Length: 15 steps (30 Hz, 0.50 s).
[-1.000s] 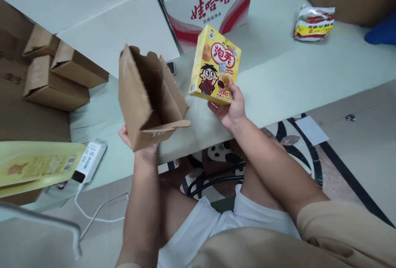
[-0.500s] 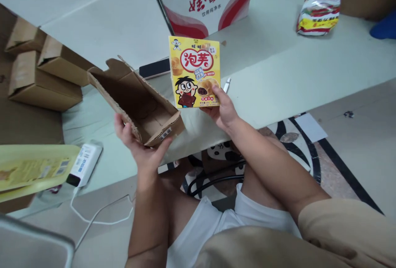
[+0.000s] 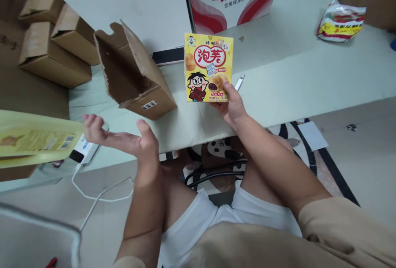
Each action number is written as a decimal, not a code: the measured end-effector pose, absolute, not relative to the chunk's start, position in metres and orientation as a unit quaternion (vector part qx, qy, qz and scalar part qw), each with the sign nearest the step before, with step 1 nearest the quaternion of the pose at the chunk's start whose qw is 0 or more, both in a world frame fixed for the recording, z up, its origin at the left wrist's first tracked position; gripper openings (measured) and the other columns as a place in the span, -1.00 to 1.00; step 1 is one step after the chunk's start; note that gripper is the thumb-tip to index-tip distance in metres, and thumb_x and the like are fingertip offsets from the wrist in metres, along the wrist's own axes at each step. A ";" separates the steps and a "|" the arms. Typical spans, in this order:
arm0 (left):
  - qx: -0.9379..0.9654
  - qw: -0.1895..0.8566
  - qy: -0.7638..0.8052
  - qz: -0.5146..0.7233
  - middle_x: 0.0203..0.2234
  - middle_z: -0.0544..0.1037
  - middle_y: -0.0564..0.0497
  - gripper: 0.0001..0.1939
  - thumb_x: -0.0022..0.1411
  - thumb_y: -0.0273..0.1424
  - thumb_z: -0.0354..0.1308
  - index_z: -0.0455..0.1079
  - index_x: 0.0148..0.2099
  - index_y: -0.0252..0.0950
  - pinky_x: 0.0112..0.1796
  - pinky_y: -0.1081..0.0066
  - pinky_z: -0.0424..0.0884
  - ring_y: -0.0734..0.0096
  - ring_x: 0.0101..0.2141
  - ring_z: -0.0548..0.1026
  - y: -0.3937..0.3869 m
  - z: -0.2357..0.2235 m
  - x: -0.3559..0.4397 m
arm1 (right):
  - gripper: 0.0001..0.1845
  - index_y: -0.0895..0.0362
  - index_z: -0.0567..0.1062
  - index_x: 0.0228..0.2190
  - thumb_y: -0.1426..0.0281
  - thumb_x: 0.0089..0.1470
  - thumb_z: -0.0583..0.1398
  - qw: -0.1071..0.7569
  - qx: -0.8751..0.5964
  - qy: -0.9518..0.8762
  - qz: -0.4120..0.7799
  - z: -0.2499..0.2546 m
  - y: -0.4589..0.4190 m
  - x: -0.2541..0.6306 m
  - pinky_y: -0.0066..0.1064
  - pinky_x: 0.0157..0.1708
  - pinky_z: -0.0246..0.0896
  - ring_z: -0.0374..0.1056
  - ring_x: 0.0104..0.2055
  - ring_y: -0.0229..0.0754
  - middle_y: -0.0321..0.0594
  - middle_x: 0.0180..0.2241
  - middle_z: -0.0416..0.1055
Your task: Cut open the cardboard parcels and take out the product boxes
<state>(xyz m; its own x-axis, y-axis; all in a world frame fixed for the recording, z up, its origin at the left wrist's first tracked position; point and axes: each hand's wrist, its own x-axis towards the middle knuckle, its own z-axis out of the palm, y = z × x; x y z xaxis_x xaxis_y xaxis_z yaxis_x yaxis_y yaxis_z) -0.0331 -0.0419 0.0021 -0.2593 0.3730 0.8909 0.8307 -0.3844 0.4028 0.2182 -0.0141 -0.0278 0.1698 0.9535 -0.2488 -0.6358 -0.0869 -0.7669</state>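
Observation:
A yellow snack box (image 3: pixel 208 68) with a cartoon child and cream puffs on its front is upright in my right hand (image 3: pixel 232 109), thumb on the front at its lower right corner. My left hand (image 3: pixel 130 136) is open, palm up, and holds nothing. Just beyond it stands an open-topped cardboard box (image 3: pixel 156 99) with a small barcode label, apart from my fingers. A slim white pen-like item (image 3: pixel 239 81) lies on the table right of the snack box.
A white and red carton (image 3: pixel 235 4) stands at the back, with a dark flat device (image 3: pixel 168 56) beside it. Stacked brown boxes (image 3: pixel 55 41) are at left, near a yellow pouch (image 3: pixel 40 136) and a white power strip (image 3: pixel 88 148) with cable. A noodle packet (image 3: pixel 342 22) lies at right.
My left hand has let go of the cardboard box and drawn back to the left and down. The box now stands on the table. The snack box stays in my right hand.

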 end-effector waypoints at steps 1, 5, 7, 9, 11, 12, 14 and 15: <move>-0.589 0.186 -0.499 -0.607 0.00 0.34 -0.07 -0.47 0.21 0.09 0.05 0.22 0.08 -0.11 0.35 -0.07 0.27 0.10 0.16 0.41 -0.049 0.006 -0.028 | -0.35 -0.01 0.42 -0.18 -0.15 -0.17 0.38 0.646 -0.412 -0.202 0.610 -0.029 -0.016 0.219 -0.36 -0.33 0.48 0.50 -0.17 -0.15 -0.28 -0.19 0.56; -0.676 -0.073 -0.471 -0.562 -0.15 0.45 -0.05 -0.63 0.33 0.03 0.08 0.38 -0.10 -0.15 0.11 0.01 0.48 0.14 -0.02 0.51 -0.085 0.016 0.000 | -0.35 0.00 0.39 -0.20 -0.16 -0.16 0.36 0.633 -0.438 -0.218 0.600 -0.028 -0.039 0.219 -0.36 -0.34 0.46 0.49 -0.17 -0.15 -0.28 -0.23 0.55; -0.655 -0.244 -0.499 -0.513 -0.01 0.47 -0.12 -0.50 0.27 0.08 0.18 0.38 0.02 -0.18 0.13 0.05 0.47 0.11 0.08 0.48 -0.103 0.014 0.013 | -0.36 0.01 0.40 -0.20 -0.16 -0.15 0.34 0.622 -0.444 -0.216 0.608 -0.019 -0.064 0.219 -0.35 -0.35 0.44 0.47 -0.19 -0.15 -0.27 -0.24 0.54; -0.602 -0.376 -0.512 -0.484 0.10 0.43 -0.20 -0.30 0.19 0.18 0.22 0.28 0.17 -0.17 0.10 0.06 0.51 0.07 0.14 0.47 -0.120 0.011 0.023 | -0.37 0.01 0.43 -0.18 -0.16 -0.13 0.33 0.611 -0.443 -0.231 0.614 -0.006 -0.096 0.217 -0.35 -0.36 0.43 0.46 -0.20 -0.15 -0.25 -0.23 0.54; -0.568 -0.458 -0.500 -0.467 0.08 0.46 -0.20 -0.22 0.21 0.21 0.19 0.16 0.27 -0.14 -0.03 0.10 0.58 0.06 0.07 0.54 -0.135 0.010 0.029 | -0.37 0.01 0.46 -0.14 -0.17 -0.08 0.31 0.605 -0.436 -0.276 0.606 0.010 -0.128 0.217 -0.34 -0.35 0.44 0.46 -0.17 -0.13 -0.23 -0.19 0.53; -0.556 -0.481 -0.492 -0.466 0.03 0.50 -0.18 -0.23 0.24 0.21 0.16 0.14 0.29 -0.12 -0.11 0.13 0.60 0.06 0.01 0.58 -0.143 0.012 0.032 | -0.36 0.01 0.46 -0.11 -0.17 -0.06 0.30 0.603 -0.429 -0.307 0.599 0.017 -0.143 0.218 -0.32 -0.33 0.47 0.47 -0.14 -0.10 -0.21 -0.17 0.53; -0.532 -0.510 -0.476 -0.480 -0.08 0.54 -0.12 -0.29 0.28 0.17 0.14 0.18 0.28 -0.13 -0.23 0.20 0.61 0.10 -0.12 0.63 -0.157 0.021 0.036 | -0.34 -0.02 0.45 -0.01 -0.18 0.00 0.26 0.595 -0.415 -0.370 0.580 0.030 -0.167 0.222 -0.25 -0.27 0.52 0.49 -0.06 -0.04 -0.19 -0.10 0.52; -0.522 -0.519 -0.465 -0.493 -0.12 0.56 -0.10 -0.32 0.29 0.15 0.16 0.21 0.26 -0.14 -0.25 0.22 0.61 0.11 -0.14 0.64 -0.164 0.027 0.037 | -0.32 -0.04 0.43 0.05 -0.19 0.04 0.23 0.587 -0.415 -0.407 0.563 0.035 -0.176 0.224 -0.20 -0.23 0.55 0.49 -0.02 -0.01 -0.18 -0.05 0.52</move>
